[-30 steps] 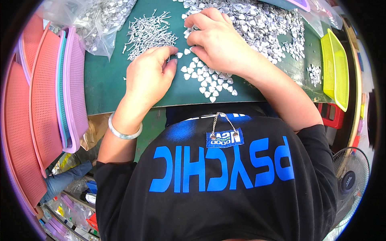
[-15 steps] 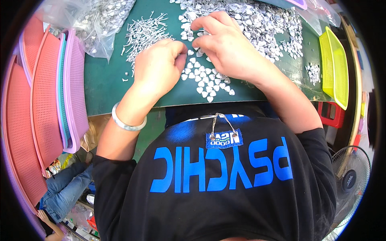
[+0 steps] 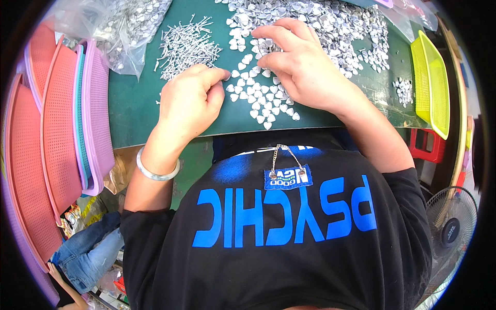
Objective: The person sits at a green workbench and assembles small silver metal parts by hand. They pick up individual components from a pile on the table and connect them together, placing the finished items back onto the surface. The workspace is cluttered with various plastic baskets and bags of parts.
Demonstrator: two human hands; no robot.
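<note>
A heap of small silver heart-shaped pieces [image 3: 320, 26] covers the far middle and right of the green tabletop. A looser cluster of the same hearts [image 3: 266, 106] lies nearer the front edge. My right hand [image 3: 310, 67] hovers at the heap's left part, fingers spread and apart, with nothing visible between them. To the left lies a pile of short silver pins [image 3: 188, 49]. My left hand [image 3: 191, 98], with a pale bangle on its wrist, is just in front of that pile. Its fingers are curled in, and whatever they may hold is hidden.
Pink, teal and purple plastic baskets [image 3: 98, 113] stand along the left side. A clear bag of silver pieces [image 3: 124, 36] sits at the far left. A yellow-green basket [image 3: 430, 82] is at the right, by a small group of silver parts [image 3: 403, 93]. A fan [image 3: 449, 230] stands lower right.
My left hand has drawn left and slightly toward me, away from the hearts. My right hand has shifted a little right, so the gap between the hands is wider.
</note>
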